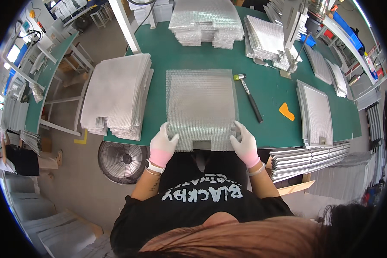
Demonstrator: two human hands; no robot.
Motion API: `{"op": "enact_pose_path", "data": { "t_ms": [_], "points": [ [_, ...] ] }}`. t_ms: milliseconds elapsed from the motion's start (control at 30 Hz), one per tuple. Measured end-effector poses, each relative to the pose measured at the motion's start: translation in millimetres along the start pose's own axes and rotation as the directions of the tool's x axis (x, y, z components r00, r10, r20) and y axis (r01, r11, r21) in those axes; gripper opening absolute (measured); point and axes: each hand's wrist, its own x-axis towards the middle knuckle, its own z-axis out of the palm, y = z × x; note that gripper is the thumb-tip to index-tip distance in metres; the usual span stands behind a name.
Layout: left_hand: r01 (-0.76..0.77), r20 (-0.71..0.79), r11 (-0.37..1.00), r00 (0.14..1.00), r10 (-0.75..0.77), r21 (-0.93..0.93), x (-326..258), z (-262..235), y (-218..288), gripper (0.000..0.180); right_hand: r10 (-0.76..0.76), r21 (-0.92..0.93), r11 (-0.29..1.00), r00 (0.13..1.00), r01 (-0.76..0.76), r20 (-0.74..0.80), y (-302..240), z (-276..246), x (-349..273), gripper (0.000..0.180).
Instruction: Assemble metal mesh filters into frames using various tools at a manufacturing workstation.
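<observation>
Closest to the lens hung the person's own dark hair and black printed shirt, forearms reaching forward to the green worktable (271,92). That table was the biggest thing in view, and the mesh sheet (201,107) lay flat near the middle of its near edge; every place below is told from that sheet.

Left of the sheet sat a tall stack of mesh sheets (116,96), overhanging the table's left edge. Beyond the sheet, at the far side of the table, lay a pile of bubble-wrapped packs (205,21), with a fanned pile of framed filters (266,41) just to the right of it. Well to the right of the sheet lay a framed filter panel (317,114). Below and left of the sheet, off the table, a round floor fan (122,161) stood.

Just right of the sheet lay a mallet (248,95), and farther right an orange scraper (287,112).

At the sheet's near corners, the left hand (162,145) and the right hand (244,142), both in white gloves, gripped its edge, fingers curled over the mesh.
</observation>
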Motion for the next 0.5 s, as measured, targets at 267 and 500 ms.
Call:
{"op": "enact_pose_path", "data": {
  "t_ms": [267, 500],
  "points": [
    [-0.060, -0.118, 0.986, 0.990, 0.079, 0.153, 6.7, 19.0, -18.0, 0.066, -0.073, -0.109, 0.992, 0.997, 0.070, -0.028, 19.3, 15.8, -3.2, 0.051],
    [0.004, -0.022, 0.981, 1.000, 0.000, 0.194, 8.6, 16.9, -14.6, 0.072, -0.105, -0.207, 0.973, 0.994, 0.103, 0.001, 19.0, 17.8, -7.2, 0.046]
  ]
}}
